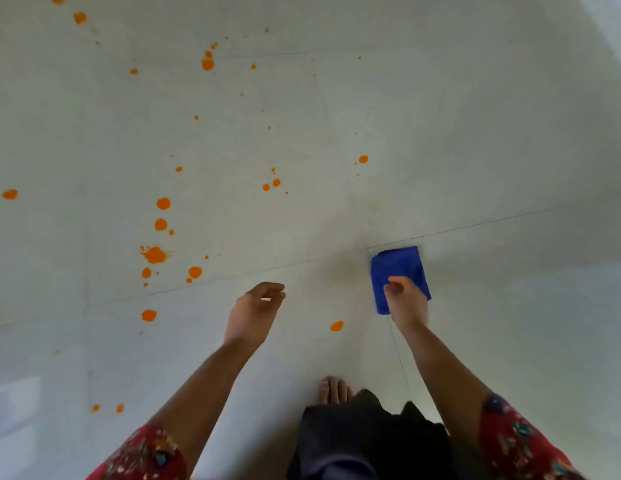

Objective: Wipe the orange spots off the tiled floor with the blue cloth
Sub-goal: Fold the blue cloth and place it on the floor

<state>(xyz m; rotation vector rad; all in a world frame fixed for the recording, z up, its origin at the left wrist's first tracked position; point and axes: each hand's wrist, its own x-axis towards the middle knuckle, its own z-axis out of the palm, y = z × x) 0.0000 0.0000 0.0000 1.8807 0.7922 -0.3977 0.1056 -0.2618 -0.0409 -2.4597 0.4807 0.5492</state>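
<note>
Orange spots (154, 255) scatter over the left and middle of the pale tiled floor (475, 133). The largest splat sits left of centre, with smaller drops around and beyond it. At the lower left, a red patterned sleeve (146, 452) leads up to the left hand (257, 313), which hovers above the floor with fingers loosely curled, holding nothing. One of the spots lies between the two hands, which are well apart. Below it, a bare foot (333, 389) peeks out from a dark garment (364, 438). Further right, the right hand (406, 306) pinches the near edge of the folded blue cloth (395, 268), just by a tile joint. Whether the cloth touches the floor cannot be told.
</note>
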